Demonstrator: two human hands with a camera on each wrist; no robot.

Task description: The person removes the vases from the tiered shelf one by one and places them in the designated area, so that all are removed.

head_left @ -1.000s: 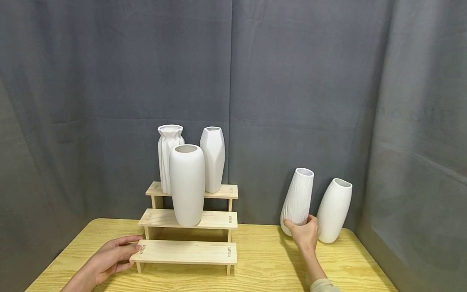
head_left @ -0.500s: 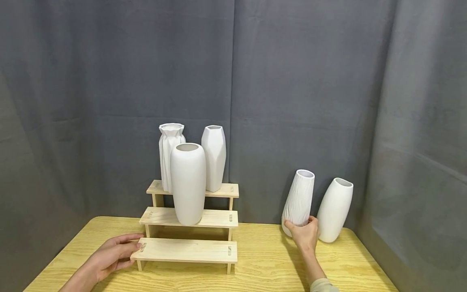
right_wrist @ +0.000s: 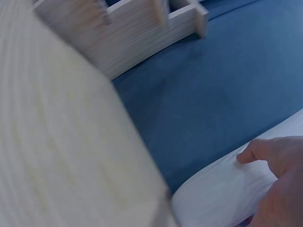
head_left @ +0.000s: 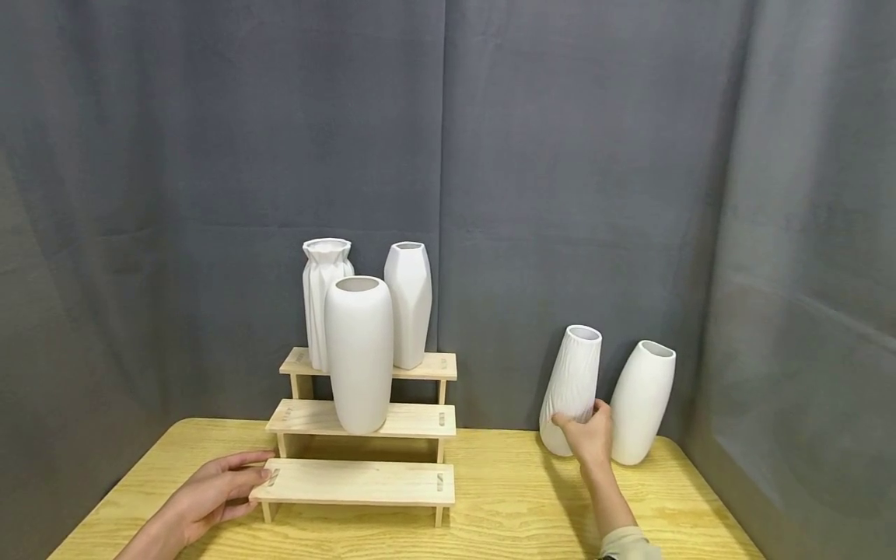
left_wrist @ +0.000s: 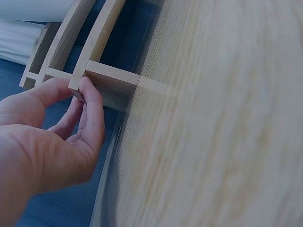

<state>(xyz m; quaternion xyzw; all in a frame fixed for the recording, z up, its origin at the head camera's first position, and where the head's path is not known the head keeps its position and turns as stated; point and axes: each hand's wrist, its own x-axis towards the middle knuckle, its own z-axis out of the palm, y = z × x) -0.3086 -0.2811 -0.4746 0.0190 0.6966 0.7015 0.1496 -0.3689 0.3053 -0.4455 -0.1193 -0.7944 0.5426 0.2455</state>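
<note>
In the head view, my left hand [head_left: 210, 494] pinches the left end of the lowest step of a three-tier wooden stand [head_left: 357, 482]. The left wrist view shows thumb and fingers on either side of that board end [left_wrist: 79, 82]. My right hand [head_left: 590, 437] holds the lower part of a white vase with a rippled surface [head_left: 575, 381], which stands on the table. Its thumb lies across the front of the vase [right_wrist: 222, 189] in the right wrist view; most of the other fingers are hidden. Just right of this hand stands a smooth white vase [head_left: 642, 404].
A tall smooth white vase [head_left: 360, 358] is on the middle step. Behind it on the top step are a pleated white vase [head_left: 318, 311] and a faceted white vase [head_left: 409, 303]. Grey curtains [head_left: 560, 194] close in the wooden table [head_left: 504, 498] at the back and sides.
My right hand has shifted slightly up and to the right on the rippled vase, which stays in about the same place. My left hand keeps its hold on the stand.
</note>
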